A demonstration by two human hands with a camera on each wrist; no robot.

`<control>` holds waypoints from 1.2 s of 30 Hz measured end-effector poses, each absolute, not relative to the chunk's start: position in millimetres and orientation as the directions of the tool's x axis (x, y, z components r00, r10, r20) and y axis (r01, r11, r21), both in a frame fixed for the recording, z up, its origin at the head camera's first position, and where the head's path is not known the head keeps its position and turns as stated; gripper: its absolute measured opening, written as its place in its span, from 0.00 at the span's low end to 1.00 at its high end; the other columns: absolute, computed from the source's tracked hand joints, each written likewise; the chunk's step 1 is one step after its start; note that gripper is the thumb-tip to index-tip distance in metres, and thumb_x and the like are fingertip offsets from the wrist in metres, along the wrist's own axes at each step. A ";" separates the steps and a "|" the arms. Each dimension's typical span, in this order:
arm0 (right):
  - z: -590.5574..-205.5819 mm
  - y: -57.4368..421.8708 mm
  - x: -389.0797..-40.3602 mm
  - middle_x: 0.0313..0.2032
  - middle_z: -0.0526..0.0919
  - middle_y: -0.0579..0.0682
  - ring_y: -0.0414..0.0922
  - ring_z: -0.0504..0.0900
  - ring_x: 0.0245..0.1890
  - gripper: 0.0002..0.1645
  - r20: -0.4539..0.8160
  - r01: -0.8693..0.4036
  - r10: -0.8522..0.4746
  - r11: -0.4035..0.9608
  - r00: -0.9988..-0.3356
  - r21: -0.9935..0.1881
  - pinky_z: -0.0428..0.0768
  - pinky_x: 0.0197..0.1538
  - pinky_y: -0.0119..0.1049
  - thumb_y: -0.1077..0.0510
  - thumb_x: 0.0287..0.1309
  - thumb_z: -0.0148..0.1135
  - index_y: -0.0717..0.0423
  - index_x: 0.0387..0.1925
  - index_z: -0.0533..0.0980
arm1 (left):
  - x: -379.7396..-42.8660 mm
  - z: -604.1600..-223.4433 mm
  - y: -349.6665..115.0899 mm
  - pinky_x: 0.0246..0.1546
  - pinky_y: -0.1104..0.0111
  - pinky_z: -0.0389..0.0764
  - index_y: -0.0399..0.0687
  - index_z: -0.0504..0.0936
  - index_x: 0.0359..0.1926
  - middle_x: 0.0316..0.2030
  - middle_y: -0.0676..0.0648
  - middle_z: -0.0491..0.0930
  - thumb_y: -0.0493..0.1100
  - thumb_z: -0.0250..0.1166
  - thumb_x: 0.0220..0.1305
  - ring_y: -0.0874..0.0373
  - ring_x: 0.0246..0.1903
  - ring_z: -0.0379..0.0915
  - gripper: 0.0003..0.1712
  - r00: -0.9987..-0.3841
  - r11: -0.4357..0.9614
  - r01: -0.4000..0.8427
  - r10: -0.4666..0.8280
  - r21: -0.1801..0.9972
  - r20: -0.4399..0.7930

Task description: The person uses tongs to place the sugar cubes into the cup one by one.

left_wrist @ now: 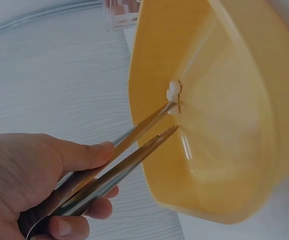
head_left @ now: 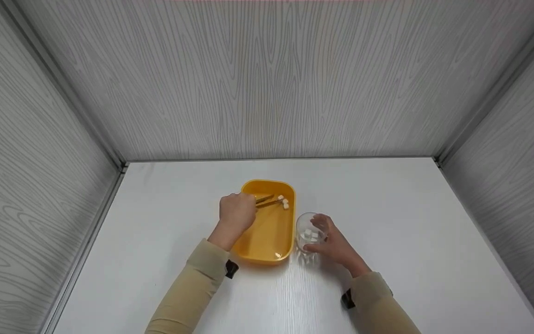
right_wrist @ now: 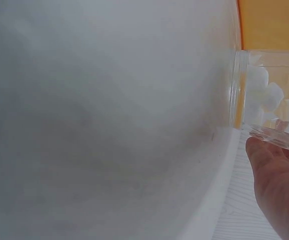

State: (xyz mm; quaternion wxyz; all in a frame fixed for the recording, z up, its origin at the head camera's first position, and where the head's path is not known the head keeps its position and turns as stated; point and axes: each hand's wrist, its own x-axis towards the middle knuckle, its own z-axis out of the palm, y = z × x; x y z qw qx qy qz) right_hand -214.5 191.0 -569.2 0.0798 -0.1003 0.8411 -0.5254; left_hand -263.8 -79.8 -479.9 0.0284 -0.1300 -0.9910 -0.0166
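My left hand (head_left: 238, 212) grips metal tongs (left_wrist: 117, 170), thumb on one arm and fingers under the other. The tongs reach into a yellow tray (head_left: 264, 239), their arms spread apart. One tip overlaps the nearest of the small white cubes (left_wrist: 173, 90) against the tray wall in the left wrist view; the other tip is apart from them. My right hand (head_left: 334, 243) holds a clear cup (head_left: 305, 225) just right of the tray, thumb and fingers around its side. Several white cubes (right_wrist: 269, 97) lie inside the cup.
The tray and cup stand on a white table (head_left: 387, 208). A grey wood-grain panel (head_left: 271, 83) rises behind the table, with similar panels on the left (head_left: 30, 162) and right (head_left: 512, 139).
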 end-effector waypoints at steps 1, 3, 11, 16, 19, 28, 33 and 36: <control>-569.5 191.4 -214.7 0.68 0.64 0.63 0.59 0.59 0.70 0.54 -0.030 -0.085 -0.255 0.430 -0.967 -0.899 0.59 0.65 0.62 0.60 0.48 0.78 0.62 0.70 0.55 | -264.0 -480.4 -79.2 0.22 0.60 0.77 0.47 0.87 0.30 0.20 0.50 0.78 0.49 0.69 0.62 0.54 0.21 0.74 0.11 -0.964 0.965 0.262 0.260 0.021 0.063; -571.9 193.1 -215.5 0.68 0.65 0.61 0.59 0.60 0.70 0.54 -0.027 -0.090 -0.256 0.434 -0.966 -0.896 0.59 0.65 0.61 0.57 0.47 0.78 0.60 0.70 0.56 | -264.1 -481.1 -78.1 0.22 0.60 0.77 0.47 0.88 0.30 0.20 0.50 0.78 0.49 0.69 0.62 0.54 0.21 0.74 0.11 -0.961 0.963 0.269 0.267 0.013 0.069; -582.4 197.2 -220.0 0.68 0.66 0.54 0.55 0.61 0.70 0.55 -0.028 -0.091 -0.257 0.443 -0.966 -0.892 0.60 0.65 0.60 0.51 0.45 0.80 0.55 0.69 0.57 | -264.2 -481.2 -74.2 0.19 0.59 0.76 0.46 0.87 0.27 0.16 0.49 0.75 0.47 0.69 0.62 0.53 0.19 0.73 0.11 -0.942 0.952 0.305 0.305 -0.021 0.144; -582.5 197.7 -220.0 0.68 0.65 0.56 0.56 0.60 0.70 0.55 -0.021 -0.103 -0.278 0.423 -0.960 -0.900 0.60 0.64 0.62 0.54 0.47 0.78 0.58 0.70 0.55 | -263.4 -480.5 -71.2 0.17 0.61 0.75 0.47 0.85 0.22 0.13 0.51 0.71 0.40 0.66 0.62 0.56 0.16 0.67 0.11 -0.932 0.945 0.325 0.325 -0.029 0.158; -582.0 198.3 -220.0 0.68 0.64 0.57 0.56 0.60 0.69 0.55 -0.016 -0.109 -0.291 0.407 -0.957 -0.907 0.60 0.64 0.62 0.56 0.48 0.78 0.59 0.70 0.55 | -263.1 -480.2 -69.8 0.17 0.61 0.75 0.47 0.84 0.20 0.12 0.52 0.71 0.36 0.65 0.61 0.58 0.15 0.66 0.12 -0.932 0.944 0.328 0.329 -0.032 0.153; -582.4 199.1 -220.8 0.68 0.65 0.57 0.55 0.60 0.70 0.55 -0.017 -0.106 -0.293 0.399 -0.956 -0.911 0.60 0.64 0.61 0.55 0.47 0.78 0.59 0.70 0.55 | -262.8 -479.9 -70.0 0.19 0.60 0.77 0.46 0.86 0.25 0.17 0.48 0.78 0.36 0.64 0.62 0.55 0.18 0.73 0.10 -0.932 0.946 0.321 0.325 -0.047 0.161; -582.7 199.2 -221.0 0.68 0.64 0.57 0.55 0.60 0.70 0.56 -0.017 -0.105 -0.293 0.395 -0.956 -0.913 0.60 0.65 0.60 0.55 0.47 0.79 0.60 0.71 0.54 | -261.8 -478.8 -71.1 0.19 0.60 0.77 0.46 0.86 0.24 0.17 0.49 0.77 0.36 0.64 0.62 0.55 0.17 0.73 0.10 -0.931 0.944 0.325 0.329 -0.050 0.161; -582.2 199.3 -220.4 0.68 0.65 0.57 0.54 0.60 0.70 0.54 -0.015 -0.106 -0.291 0.395 -0.957 -0.912 0.60 0.65 0.60 0.56 0.47 0.79 0.57 0.70 0.56 | -260.7 -477.8 -72.9 0.19 0.60 0.77 0.46 0.85 0.23 0.15 0.50 0.74 0.36 0.64 0.62 0.55 0.17 0.70 0.11 -0.932 0.945 0.324 0.326 -0.043 0.157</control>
